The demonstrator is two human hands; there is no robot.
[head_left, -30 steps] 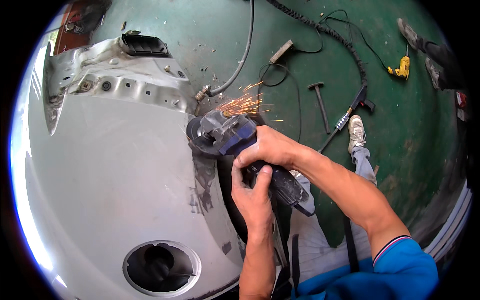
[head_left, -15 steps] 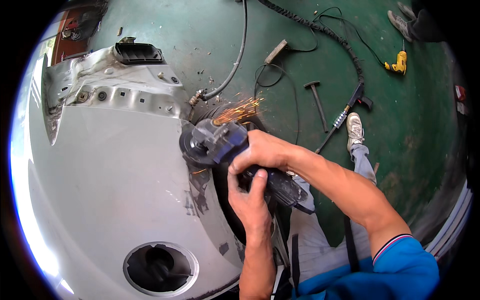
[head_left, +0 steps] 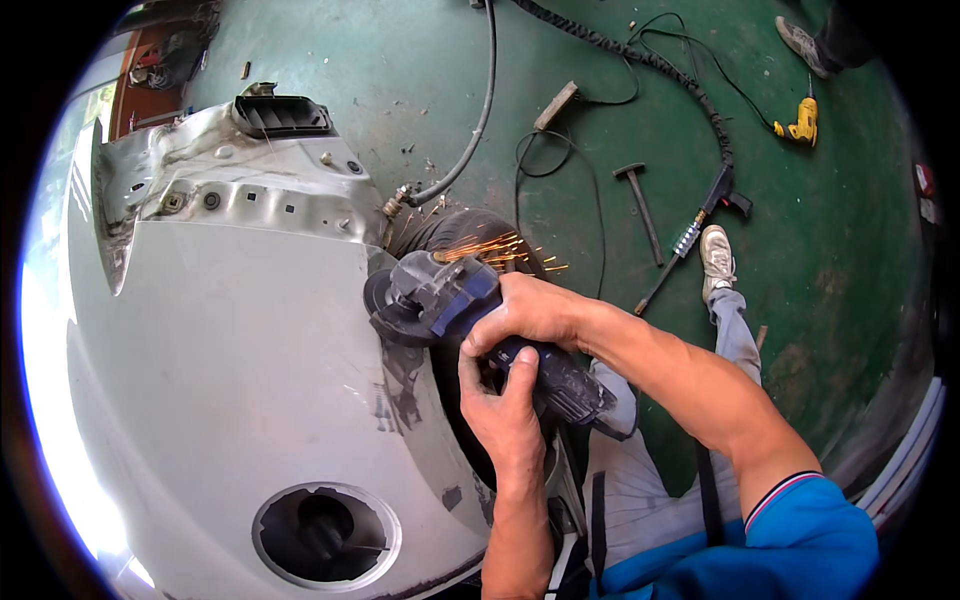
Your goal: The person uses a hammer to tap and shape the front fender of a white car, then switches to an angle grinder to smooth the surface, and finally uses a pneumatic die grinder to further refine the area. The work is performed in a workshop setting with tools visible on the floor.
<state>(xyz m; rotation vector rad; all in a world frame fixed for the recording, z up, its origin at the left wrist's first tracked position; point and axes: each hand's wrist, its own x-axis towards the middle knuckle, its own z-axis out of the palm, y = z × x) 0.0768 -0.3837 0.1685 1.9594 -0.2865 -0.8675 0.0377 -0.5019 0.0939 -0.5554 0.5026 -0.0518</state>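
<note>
An angle grinder with a dark blue body (head_left: 462,305) is gripped by both of my hands. My right hand (head_left: 525,312) is closed over its front housing; my left hand (head_left: 500,405) wraps its handle from below, thumb along it. The grinder's disc (head_left: 385,312) sits at the right edge of a light grey car body panel (head_left: 220,360), beside a dark scuffed strip, and orange sparks (head_left: 485,250) spray up and rightward over a black tyre (head_left: 425,230). The exact contact under the disc is hidden. A round opening (head_left: 325,535) is in the panel's lower part.
On the green floor (head_left: 800,280) lie a hammer (head_left: 640,210), a long black tool with a trigger (head_left: 715,195), a yellow drill (head_left: 800,120), a power strip (head_left: 555,105), hoses and cords. A co-worker's foot (head_left: 800,45) is at the upper right. My shoe (head_left: 718,260) is right of the panel.
My hands and the grinder have shifted slightly down and left along the panel's edge. More tyre shows behind the sparks. The co-worker's feet have moved up and left in the picture.
</note>
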